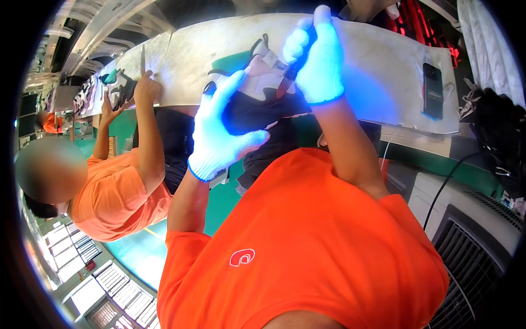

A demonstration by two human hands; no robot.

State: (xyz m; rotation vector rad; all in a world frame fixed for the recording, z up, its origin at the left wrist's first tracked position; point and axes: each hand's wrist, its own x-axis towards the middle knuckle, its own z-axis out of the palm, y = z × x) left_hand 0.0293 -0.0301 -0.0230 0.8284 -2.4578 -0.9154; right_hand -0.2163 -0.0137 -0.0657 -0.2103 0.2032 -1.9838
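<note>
A shoe [260,77] with pale pink, white and grey panels, a green part and a dark loop at its top lies on the long pale worktable [375,60] in front of me. My left hand [222,129], in a white glove glowing blue under the light, is beside its near left side, thumb and fingers spread; a dark patch shows at one fingertip. Closed around a dark, slim tool, my right hand [323,60], gloved alike, is at the shoe's right side. The tool's reddish-brown end [283,88] points down toward the shoe; its exact kind is unclear.
At the left a co-worker in an orange shirt [118,200] holds another shoe [118,88] and an upright thin blade [143,59]. More shoes [85,96] line the table's far left. A phone [432,90] lies right; beyond are a black bag [498,131] and a grey machine [476,236].
</note>
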